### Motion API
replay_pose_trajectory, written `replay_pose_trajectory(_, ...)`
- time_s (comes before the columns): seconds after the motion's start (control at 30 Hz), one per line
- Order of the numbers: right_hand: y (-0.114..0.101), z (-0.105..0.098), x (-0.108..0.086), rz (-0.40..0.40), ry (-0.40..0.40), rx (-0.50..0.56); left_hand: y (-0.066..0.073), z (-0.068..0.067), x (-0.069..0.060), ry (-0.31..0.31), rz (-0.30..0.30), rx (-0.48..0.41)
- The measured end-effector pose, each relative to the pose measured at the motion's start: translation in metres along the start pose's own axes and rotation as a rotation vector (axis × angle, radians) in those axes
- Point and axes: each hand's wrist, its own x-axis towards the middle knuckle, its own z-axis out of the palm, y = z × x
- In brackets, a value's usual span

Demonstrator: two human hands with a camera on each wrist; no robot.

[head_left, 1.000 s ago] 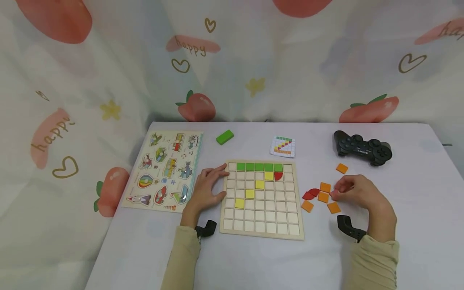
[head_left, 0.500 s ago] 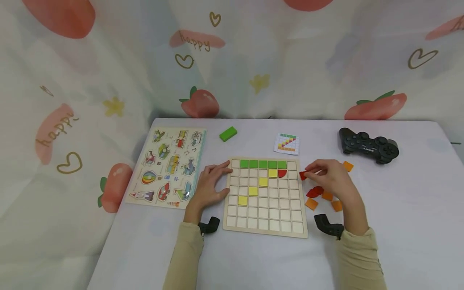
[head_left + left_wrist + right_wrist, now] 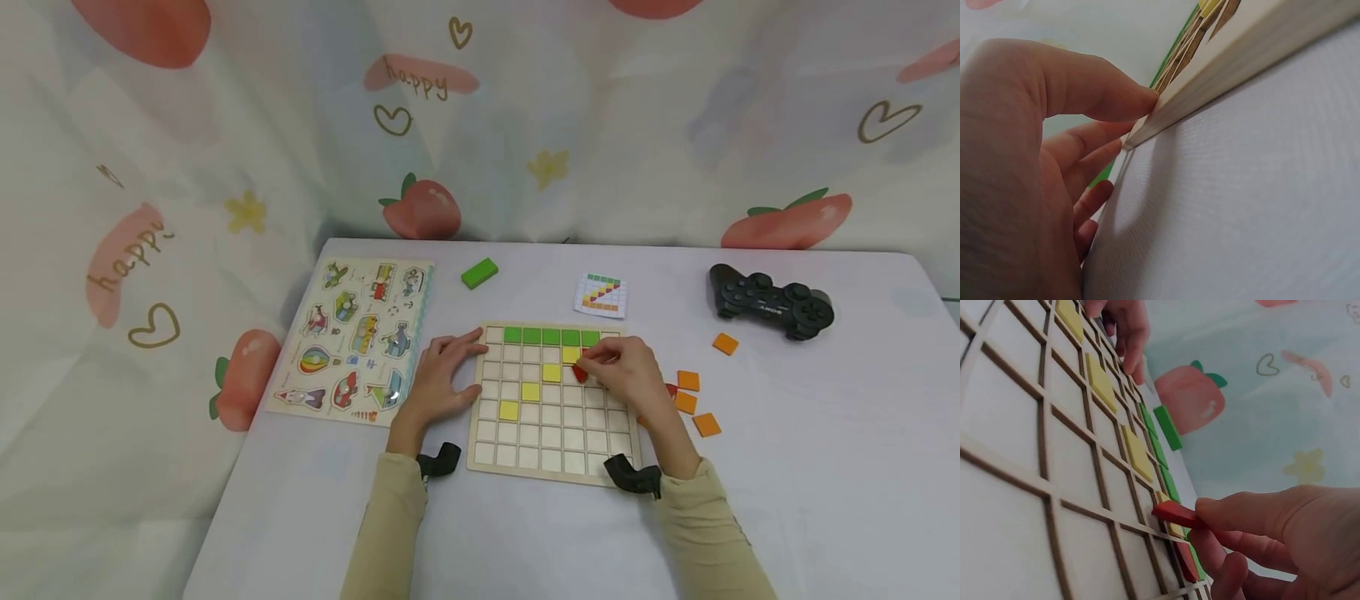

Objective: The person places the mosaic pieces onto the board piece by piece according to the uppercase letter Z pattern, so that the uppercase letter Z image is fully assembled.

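Note:
A wooden grid board [image 3: 553,477] lies flat on the table, with green tiles [image 3: 551,337] in its top row and yellow tiles [image 3: 530,392] running diagonally. My left hand [image 3: 438,383] rests its thumb and fingertips on the board's left edge; the left wrist view shows the thumb [image 3: 1104,90] touching the frame. Between thumb and fingertip, my right hand [image 3: 626,371] pinches a red quarter-circle tile [image 3: 1175,512] over the upper right cells. Another red tile [image 3: 1186,561] sits in a cell just beside it, mostly covered by my hand in the head view.
Orange tiles [image 3: 707,425] lie right of the board, with a red piece [image 3: 671,389] partly behind my right wrist. A pattern card [image 3: 601,296], a green block [image 3: 479,273] and a black game controller [image 3: 771,302] stand farther back. A picture puzzle board [image 3: 348,342] lies left.
My right hand has picked up a red tile from the loose pile and carried it left over the board. The left hand stays at the board's edge. The head view has shifted slightly.

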Motion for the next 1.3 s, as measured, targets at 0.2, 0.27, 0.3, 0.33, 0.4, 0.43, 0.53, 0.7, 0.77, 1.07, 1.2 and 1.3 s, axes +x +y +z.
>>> replay_pose_trajectory(0.2, -0.004, 0.008, 0.0, 0.025, 0.009, -0.075, 0.002, -0.002, 0.0, 0.009, 0.021, -0.01)
replay_pose_trajectory(0.27, -0.006, 0.011, -0.002, 0.02, 0.018, -0.122, 0.002, -0.002, 0.0, 0.01, 0.022, -0.016)
replay_pose_trajectory(0.3, -0.007, 0.012, -0.002, 0.016, 0.019, -0.145, 0.001, -0.002, -0.001, 0.009, 0.02, -0.015)
replay_pose_trajectory(0.33, -0.007, 0.013, -0.003, 0.01, 0.016, -0.161, 0.002, -0.002, -0.001, 0.007, 0.019, -0.015)
replay_pose_trajectory(0.4, -0.008, 0.014, -0.005, -0.006, -0.002, -0.183, 0.001, -0.001, -0.001, 0.001, 0.013, -0.003)
replay_pose_trajectory(0.43, -0.008, 0.013, -0.005, -0.018, -0.009, -0.187, 0.001, 0.0, -0.001, -0.002, 0.01, 0.002)
replay_pose_trajectory(0.53, -0.007, 0.002, -0.006, -0.061, -0.018, -0.156, 0.001, 0.001, 0.0, -0.007, 0.01, 0.007)
replay_pose_trajectory(0.7, 0.006, -0.043, -0.014, -0.066, -0.054, -0.175, 0.0, 0.0, 0.002, -0.004, 0.001, 0.004)
replay_pose_trajectory(0.77, 0.016, -0.061, -0.019, -0.027, -0.118, -0.21, 0.0, 0.0, 0.002, -0.006, -0.008, 0.004)
replay_pose_trajectory(1.07, 0.043, -0.085, -0.022, 0.075, -0.259, -0.231, -0.002, 0.001, -0.003, -0.01, -0.023, 0.005)
replay_pose_trajectory(1.2, 0.045, -0.082, -0.019, 0.081, -0.193, -0.284, -0.003, 0.002, -0.002, -0.003, -0.012, 0.005)
replay_pose_trajectory(1.3, 0.048, -0.081, -0.018, 0.085, -0.132, -0.323, -0.002, 0.002, 0.0, -0.006, -0.005, -0.001)
